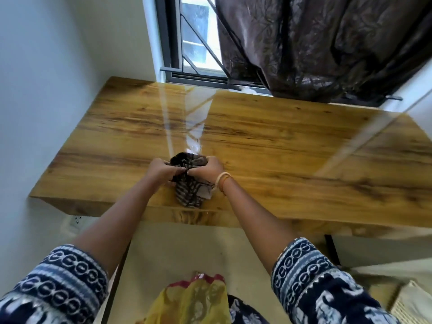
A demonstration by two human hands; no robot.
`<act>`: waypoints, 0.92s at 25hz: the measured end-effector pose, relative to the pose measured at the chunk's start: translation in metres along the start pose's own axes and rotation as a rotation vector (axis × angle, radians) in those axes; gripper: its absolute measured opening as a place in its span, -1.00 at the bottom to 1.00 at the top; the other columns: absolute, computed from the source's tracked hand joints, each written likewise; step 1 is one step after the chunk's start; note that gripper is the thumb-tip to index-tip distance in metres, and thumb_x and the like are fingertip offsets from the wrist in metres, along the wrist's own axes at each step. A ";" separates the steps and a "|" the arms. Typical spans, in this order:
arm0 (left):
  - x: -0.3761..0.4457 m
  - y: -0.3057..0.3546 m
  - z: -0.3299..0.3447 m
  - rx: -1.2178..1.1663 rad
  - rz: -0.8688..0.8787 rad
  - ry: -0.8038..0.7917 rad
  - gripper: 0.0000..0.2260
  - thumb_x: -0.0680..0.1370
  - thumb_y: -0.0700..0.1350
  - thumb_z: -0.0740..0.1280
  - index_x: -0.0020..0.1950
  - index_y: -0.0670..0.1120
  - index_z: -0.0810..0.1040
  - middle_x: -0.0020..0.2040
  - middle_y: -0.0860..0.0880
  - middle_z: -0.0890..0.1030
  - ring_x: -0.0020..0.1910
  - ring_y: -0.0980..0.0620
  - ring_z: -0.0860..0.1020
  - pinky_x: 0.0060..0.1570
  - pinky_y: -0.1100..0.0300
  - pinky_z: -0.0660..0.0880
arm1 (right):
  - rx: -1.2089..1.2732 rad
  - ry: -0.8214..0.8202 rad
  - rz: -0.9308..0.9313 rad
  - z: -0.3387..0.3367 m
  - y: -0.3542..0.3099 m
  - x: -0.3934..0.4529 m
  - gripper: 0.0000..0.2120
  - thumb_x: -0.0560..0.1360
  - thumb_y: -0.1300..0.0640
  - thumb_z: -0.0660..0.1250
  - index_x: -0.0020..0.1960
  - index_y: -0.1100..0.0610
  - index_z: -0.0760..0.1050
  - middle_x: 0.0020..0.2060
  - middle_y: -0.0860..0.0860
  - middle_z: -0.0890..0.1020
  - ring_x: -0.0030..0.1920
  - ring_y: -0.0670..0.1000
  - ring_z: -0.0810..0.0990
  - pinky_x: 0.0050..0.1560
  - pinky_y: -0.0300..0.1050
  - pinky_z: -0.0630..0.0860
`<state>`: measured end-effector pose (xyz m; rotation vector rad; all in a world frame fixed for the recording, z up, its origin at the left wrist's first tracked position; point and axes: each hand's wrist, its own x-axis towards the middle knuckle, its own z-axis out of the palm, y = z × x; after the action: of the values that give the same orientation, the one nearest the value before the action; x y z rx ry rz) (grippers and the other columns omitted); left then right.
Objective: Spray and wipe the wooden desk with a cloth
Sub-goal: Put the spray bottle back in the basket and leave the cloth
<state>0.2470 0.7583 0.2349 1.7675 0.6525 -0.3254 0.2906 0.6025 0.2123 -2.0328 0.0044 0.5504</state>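
Hands meet over the cloth [190, 183] near the front edge of the desk [292, 146]: the left hand [161, 170] and the right hand [205, 168] are both clamped on the dark striped fabric, knuckles almost touching, the upper part bunched between them while the lower end trails flat on the wood towards the person. It looks to me like they are gathering or folding it into a pad before wiping. To do that well, I would fold it into a firm, flat wad with no loose tail, so the whole face presses evenly and nothing drags behind. No spray bottle is in sight, so I cannot tell whether the wood has been sprayed; a small wet-looking glint sits just beyond the cloth. The desk is a thick, glossy slab with strong grain, bare apart from the cloth, and it mirrors the window [196, 38] as pale streaks, which should make smears easy to spot. It fits into a corner, white wall on the left, a dark curtain [327, 43] hanging over its far right edge.
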 end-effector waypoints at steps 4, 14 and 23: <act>-0.042 0.005 0.034 -0.117 0.045 -0.177 -0.53 0.42 -0.05 0.53 0.24 -0.24 0.54 0.13 -0.18 0.60 0.12 -0.13 0.58 0.13 -0.07 0.57 | 0.501 0.108 0.090 -0.035 0.034 -0.048 -0.53 0.38 0.19 0.54 0.25 0.26 0.56 0.13 0.20 0.65 0.05 0.12 0.64 0.02 -0.07 0.61; -0.140 -0.007 0.182 0.004 0.117 -0.449 -0.42 0.37 -0.09 0.58 0.31 -0.13 0.44 0.18 -0.10 0.57 0.15 -0.13 0.57 0.19 -0.10 0.53 | 0.891 0.219 0.269 -0.096 0.160 -0.192 -0.32 0.26 0.09 0.55 0.32 0.28 0.51 0.20 0.29 0.61 0.24 0.29 0.57 0.33 0.29 0.44; -0.220 -0.038 0.377 0.279 0.020 -0.825 -0.17 0.00 0.04 0.63 0.23 -0.16 0.53 0.06 -0.19 0.67 -0.01 -0.17 0.67 0.04 -0.17 0.60 | 0.789 0.353 0.291 -0.201 0.278 -0.355 -0.70 0.58 0.16 0.34 0.31 0.14 0.47 0.21 0.21 0.61 0.20 0.22 0.60 0.30 0.20 0.48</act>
<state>0.0894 0.3497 0.2103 1.6919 -0.0090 -1.0956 -0.0154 0.2152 0.1994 -1.3271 0.6392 0.2857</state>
